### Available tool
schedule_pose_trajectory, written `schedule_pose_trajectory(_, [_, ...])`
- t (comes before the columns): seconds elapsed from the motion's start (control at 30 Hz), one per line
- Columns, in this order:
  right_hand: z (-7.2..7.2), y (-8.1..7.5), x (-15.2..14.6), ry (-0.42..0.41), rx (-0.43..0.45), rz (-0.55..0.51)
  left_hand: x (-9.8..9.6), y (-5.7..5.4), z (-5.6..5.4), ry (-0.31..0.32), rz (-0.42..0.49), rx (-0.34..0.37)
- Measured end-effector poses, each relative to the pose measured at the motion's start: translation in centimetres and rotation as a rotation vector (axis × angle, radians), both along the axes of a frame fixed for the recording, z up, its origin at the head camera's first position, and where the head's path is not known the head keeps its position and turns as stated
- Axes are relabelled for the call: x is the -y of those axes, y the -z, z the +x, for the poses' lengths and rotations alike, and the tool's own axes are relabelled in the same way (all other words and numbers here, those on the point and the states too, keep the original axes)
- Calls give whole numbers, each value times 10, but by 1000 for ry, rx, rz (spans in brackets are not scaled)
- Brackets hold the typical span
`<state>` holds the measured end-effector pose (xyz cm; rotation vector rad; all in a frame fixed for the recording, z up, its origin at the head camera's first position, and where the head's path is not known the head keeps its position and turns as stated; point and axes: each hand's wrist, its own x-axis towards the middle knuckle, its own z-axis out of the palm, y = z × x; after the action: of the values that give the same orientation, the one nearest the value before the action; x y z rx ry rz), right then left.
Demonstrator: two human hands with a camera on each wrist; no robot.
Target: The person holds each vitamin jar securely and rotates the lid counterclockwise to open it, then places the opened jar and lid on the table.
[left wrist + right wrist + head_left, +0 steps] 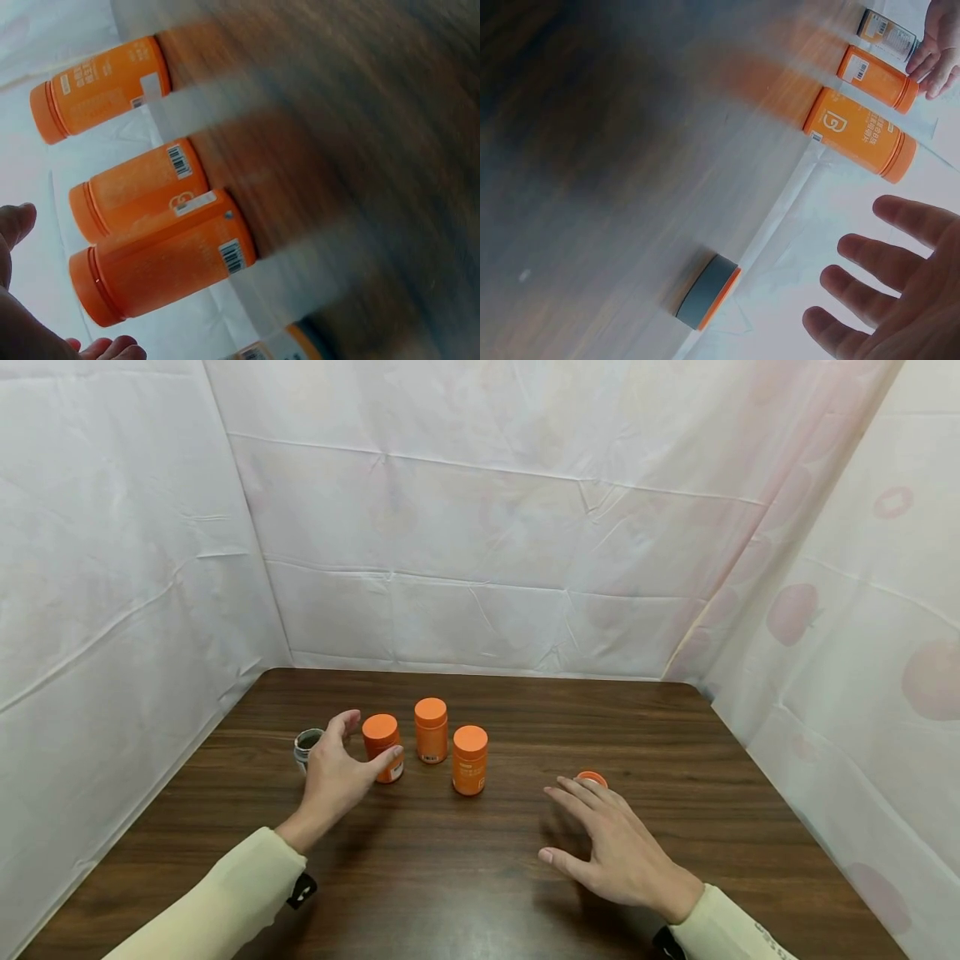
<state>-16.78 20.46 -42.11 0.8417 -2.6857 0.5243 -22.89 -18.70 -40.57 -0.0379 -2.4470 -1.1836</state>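
My left hand (335, 785) reaches beside an orange bottle (383, 750), thumb and fingers spread wide on either side. In the left wrist view a gap shows between the fingers and this lidded bottle (169, 259). Behind the wrist side of that hand stands an open, lidless jar (306, 745) with a dark inside, partly hidden. My right hand (618, 852) hovers with spread fingers near a low round lid (592, 778), which it partly covers. The right wrist view shows that lid (709, 292) as grey-sided with an orange edge, apart from the fingers.
Two more upright orange bottles stand to the right of the left hand: one further back (431, 731) and one nearer (469, 762). All are on a dark wood table (450, 877). White cloth walls (480, 543) enclose its back and sides.
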Motion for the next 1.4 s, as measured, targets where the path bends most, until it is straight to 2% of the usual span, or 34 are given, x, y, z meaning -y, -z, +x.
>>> schedule_pose_trajectory(0.2, [0,1,1,-5,-1,2,-2,7,-4,-21,24,39])
schedule_pose_trajectory(0.6, [0,2,0,-5,-2,4,-5,16,-12,-51,82,160])
schedule_pose_trajectory(0.93, [0,2,1,-8,2,7,-5,23,-18,-45,91,234])
schedule_pose_trajectory(1.17, [1,2,1,-11,8,4,-3,24,-22,-34,105,272])
schedule_pose_trajectory(1.4, [1,2,1,-7,10,3,-1,26,-25,-24,95,267])
